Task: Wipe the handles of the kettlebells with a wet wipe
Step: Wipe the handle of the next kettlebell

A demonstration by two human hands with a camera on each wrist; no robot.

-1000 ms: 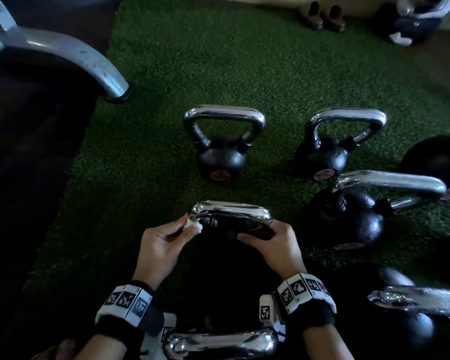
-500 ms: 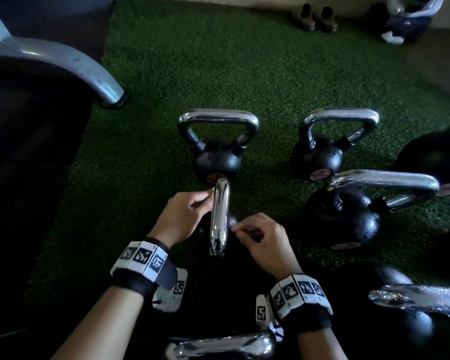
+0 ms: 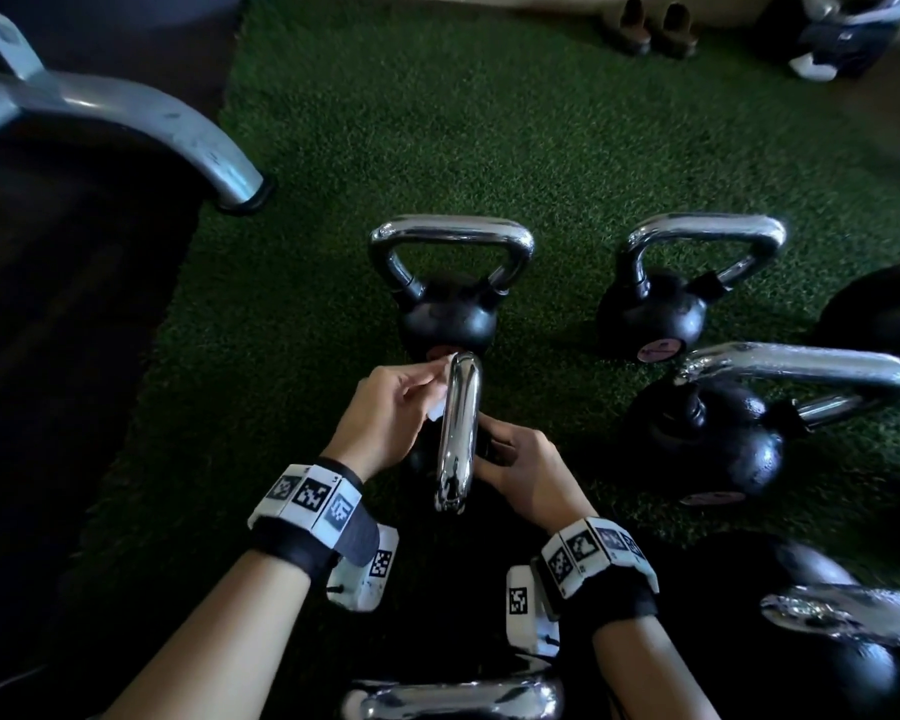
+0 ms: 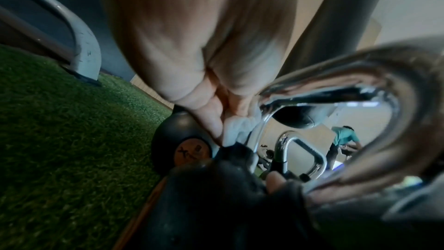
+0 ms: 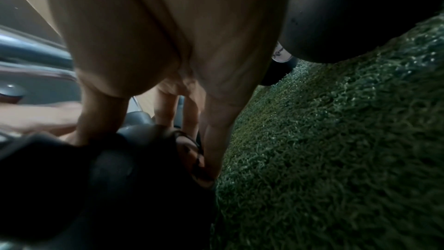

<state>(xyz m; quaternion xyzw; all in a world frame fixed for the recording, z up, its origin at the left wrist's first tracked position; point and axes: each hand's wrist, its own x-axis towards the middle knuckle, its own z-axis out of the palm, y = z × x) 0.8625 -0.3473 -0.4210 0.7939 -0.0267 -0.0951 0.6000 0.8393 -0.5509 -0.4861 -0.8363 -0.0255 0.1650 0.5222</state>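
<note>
handle point(image 3: 457, 433): glossy chrome metal | kettlebell body point(image 3: 448, 324): matt black | turf point(image 3: 489, 122): rough green

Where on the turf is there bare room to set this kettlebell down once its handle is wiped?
Open turf lies left of the hands, between the grey machine leg and the far-left kettlebell; more lies behind the back row. The right side is crowded: kettlebells stand close together, with another handle near the wrists.

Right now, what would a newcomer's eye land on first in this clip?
The chrome handle at centre, seen end-on, with the left hand pressing a white wet wipe to its side while the right hand steadies the black kettlebell. More chrome-handled kettlebells stand around on green turf.
</note>
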